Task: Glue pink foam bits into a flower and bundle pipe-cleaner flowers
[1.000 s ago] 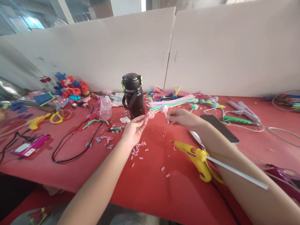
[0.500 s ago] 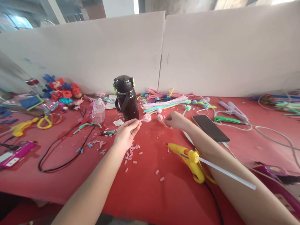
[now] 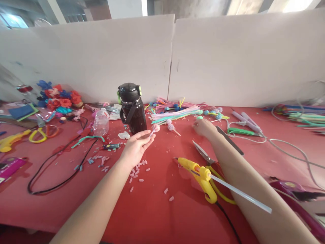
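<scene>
A fluffy pink pom-pom [image 3: 155, 128] on a thin pale stem leans up out of the left hand [image 3: 136, 145], clear of the red table [image 3: 152, 217]. A mint-green pom-pom [image 3: 199, 117] peeks out just beyond the right hand [image 3: 205, 128], mostly hidden.

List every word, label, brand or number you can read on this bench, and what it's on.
No text is legible.
Nearer yellow glue gun: dark marking on the body, too blurred.
Small dark tube: any print too small.
Clear plastic bottle: none readable.
Black flask: no lettering visible.
</scene>
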Demonstrator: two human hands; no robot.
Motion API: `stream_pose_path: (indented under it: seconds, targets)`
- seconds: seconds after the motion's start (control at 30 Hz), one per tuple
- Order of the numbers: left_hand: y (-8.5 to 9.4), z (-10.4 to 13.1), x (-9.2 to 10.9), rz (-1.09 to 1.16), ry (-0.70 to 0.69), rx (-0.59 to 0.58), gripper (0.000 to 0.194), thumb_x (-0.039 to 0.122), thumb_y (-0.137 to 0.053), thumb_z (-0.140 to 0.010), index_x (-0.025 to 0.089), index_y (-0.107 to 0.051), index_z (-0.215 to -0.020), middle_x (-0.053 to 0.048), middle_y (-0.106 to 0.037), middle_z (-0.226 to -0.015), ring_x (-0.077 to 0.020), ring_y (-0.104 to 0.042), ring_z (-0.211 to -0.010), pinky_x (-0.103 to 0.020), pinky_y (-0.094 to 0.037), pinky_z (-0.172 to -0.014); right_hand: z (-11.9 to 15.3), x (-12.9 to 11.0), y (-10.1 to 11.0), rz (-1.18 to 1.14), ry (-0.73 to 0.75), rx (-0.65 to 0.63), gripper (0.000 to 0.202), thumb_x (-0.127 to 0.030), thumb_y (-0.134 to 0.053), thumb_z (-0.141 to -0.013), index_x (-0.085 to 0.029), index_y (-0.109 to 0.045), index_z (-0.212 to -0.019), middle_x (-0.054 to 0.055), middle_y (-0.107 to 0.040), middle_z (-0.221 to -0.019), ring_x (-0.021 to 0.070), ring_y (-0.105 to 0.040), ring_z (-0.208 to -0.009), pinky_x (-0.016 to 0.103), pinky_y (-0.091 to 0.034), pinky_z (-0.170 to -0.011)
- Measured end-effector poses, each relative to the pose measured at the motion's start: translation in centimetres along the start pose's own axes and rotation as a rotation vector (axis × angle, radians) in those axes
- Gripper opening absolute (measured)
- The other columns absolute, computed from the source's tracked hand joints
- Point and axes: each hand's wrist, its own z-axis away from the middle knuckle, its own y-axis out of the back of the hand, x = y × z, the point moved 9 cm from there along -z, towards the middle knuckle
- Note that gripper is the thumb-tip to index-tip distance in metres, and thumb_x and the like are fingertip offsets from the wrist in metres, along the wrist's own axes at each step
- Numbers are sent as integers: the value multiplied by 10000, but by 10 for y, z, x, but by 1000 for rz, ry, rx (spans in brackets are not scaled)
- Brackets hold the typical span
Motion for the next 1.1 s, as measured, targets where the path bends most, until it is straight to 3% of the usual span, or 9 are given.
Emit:
stream_pose_path:
  seconds: [0.13,0.23,0.4,0.53,0.63,0.73,0.87,1.0,1.1]
  targets:
    - [-16,0,2,-25,-43,-72,254,-142,-629,-828,70,-766,-848,-117,-802,-893,-155,-797,-858,-342,-584,-1079,7,13,0,-70,-21,47,128,-158,-640,-828,-175,-766,-831,174,-758,-942,332,-712,-1019,364,-513,-843]
    - [-20,1,1,-45,-49,-88,254,-139,-635,-828,76,-770,-839,-116,-802,-881,-152,-796,-867,-341,-578,-1083,10,26,11,-183,-36,112,135,-98,-644,-736,-188,-744,-750,142,-756,-876,329,-714,-978,364,-515,-854]
    - [-19,2,5,-35,-74,-97,246,-136,-638,-836,73,-769,-829,-109,-804,-877,-154,-799,-870,-309,-604,-1019,7,54,30,-486,-120,260,295,-157,-676,-728,-145,-771,-1007,139,-785,-1026,273,-724,-944,370,-553,-877]
    - [-12,1,4,-64,-68,-85,220,-127,-665,-826,68,-766,-831,-114,-799,-870,-157,-796,-860,-324,-601,-1018,1,72,24,-751,-208,292,266,-228,-739,-708,-127,-758,-954,95,-738,-865,206,-672,-742,345,-562,-712]
    - [-7,-1,5,-132,-95,-86,212,-111,-681,-820,83,-766,-830,-100,-798,-876,-161,-795,-868,-334,-598,-1009,-3,76,14,-909,-249,264,236,-248,-770,-669,-156,-725,-881,27,-631,-706,166,-591,-619,302,-502,-569]
    - [-6,-1,6,-291,-159,-108,167,-48,-743,-819,116,-778,-831,-93,-801,-902,-179,-788,-897,-333,-596,-981,-4,73,11,-1016,-247,225,248,-267,-779,-638,-187,-681,-851,0,-577,-677,140,-542,-579,269,-430,-506]
    - [-7,-4,10,-585,-321,-80,164,-6,-822,-771,155,-801,-784,-89,-791,-901,-189,-758,-866,-288,-580,-923,3,58,16,-1081,-187,173,325,-337,-827,-601,-200,-653,-838,18,-615,-751,139,-576,-636,261,-420,-527]
    - [-11,-11,10,-563,-413,-87,246,-72,-810,-721,173,-798,-730,-63,-734,-890,-165,-713,-801,-248,-562,-891,13,24,20,-1080,-50,48,432,-410,-894,-526,-190,-675,-826,40,-662,-820,157,-622,-732,279,-457,-607]
    - [-9,-13,12,-578,-457,-85,280,-89,-792,-712,190,-797,-726,-58,-714,-901,-185,-707,-869,-267,-535,-993,19,-8,25,-1068,50,-49,478,-463,-910,-520,-181,-688,-835,39,-669,-848,144,-614,-757,286,-462,-667]
